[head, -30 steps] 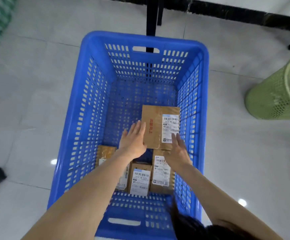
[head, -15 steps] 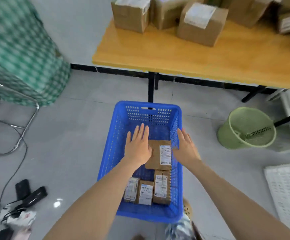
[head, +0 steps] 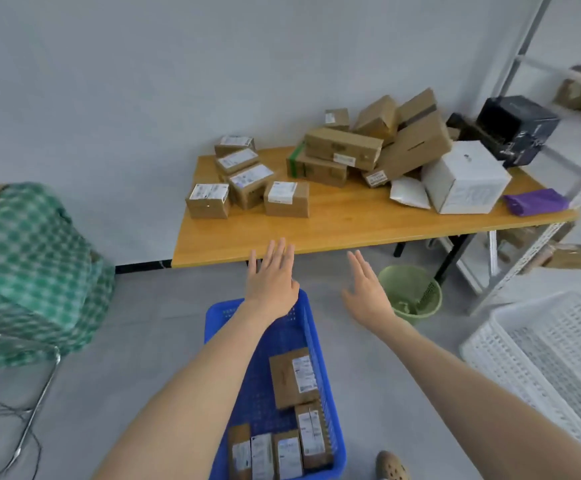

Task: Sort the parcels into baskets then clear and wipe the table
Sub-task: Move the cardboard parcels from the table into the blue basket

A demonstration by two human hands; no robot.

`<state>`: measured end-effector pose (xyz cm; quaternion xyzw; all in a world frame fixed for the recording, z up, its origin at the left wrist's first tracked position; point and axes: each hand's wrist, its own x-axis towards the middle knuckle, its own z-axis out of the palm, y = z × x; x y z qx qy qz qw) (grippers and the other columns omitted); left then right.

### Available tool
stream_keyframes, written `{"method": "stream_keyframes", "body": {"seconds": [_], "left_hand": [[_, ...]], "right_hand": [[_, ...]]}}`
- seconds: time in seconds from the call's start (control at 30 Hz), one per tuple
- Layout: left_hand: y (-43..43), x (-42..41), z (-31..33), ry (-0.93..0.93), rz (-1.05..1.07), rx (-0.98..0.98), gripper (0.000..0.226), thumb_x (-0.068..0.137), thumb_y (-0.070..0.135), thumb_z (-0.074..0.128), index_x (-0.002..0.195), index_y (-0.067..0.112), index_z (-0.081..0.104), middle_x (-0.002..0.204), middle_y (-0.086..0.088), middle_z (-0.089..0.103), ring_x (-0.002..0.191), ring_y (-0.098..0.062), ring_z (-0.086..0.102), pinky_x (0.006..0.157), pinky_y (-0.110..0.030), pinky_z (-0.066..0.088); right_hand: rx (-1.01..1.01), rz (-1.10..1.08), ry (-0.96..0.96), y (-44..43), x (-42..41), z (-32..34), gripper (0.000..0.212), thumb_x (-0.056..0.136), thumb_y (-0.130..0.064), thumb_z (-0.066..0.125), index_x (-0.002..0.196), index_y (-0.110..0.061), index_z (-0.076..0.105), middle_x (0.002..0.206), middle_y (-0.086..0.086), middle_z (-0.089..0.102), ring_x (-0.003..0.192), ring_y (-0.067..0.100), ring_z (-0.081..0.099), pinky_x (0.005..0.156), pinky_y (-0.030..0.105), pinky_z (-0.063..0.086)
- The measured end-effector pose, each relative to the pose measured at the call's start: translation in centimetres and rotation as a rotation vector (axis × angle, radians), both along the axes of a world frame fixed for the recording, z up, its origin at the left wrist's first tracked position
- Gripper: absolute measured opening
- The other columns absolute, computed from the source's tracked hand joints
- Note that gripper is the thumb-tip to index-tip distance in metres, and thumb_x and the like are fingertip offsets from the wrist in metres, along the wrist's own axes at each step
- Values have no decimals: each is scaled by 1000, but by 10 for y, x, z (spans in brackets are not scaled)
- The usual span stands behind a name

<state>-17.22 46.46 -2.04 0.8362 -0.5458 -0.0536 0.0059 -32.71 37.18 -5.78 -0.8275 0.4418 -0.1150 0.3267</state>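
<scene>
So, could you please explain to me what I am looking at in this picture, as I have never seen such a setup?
There is no machine here: a person wears a camera on the head, so the one view looks forward and down past their own bare arms. The left hand and right hand are stretched out flat toward the yellow wooden table; neither has a grip on anything. On the table lie brown cardboard parcels, a white box and a purple bag. On the floor stands a blue plastic basket holding several labelled parcels.
</scene>
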Motion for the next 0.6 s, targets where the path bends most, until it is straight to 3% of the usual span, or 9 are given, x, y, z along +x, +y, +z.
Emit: {"method": "stream_keyframes", "body": {"seconds": [0.37,0.6], "left_hand": [[-145,-56,73,-106,-33,-73,64,101,27,27,150,17,-12,158,0,-18,144,-16,-18,117,-45,-11],[-232,-95,73,-60,-7,-78,63,101,28,27,151,18,-11,158,1,-15,145,-15,-17,116,-45,-11]], "right_hand": [[-212,25,-13,-180,-72,100,67,97,-17,43,153,-21,7,160,-4,1,147,20,9,114,40,27],[-216,16,-6,-267,-112,110,65,97,-15,42,153,-15,9,160,0,4,147,18,7,119,36,18]]}}
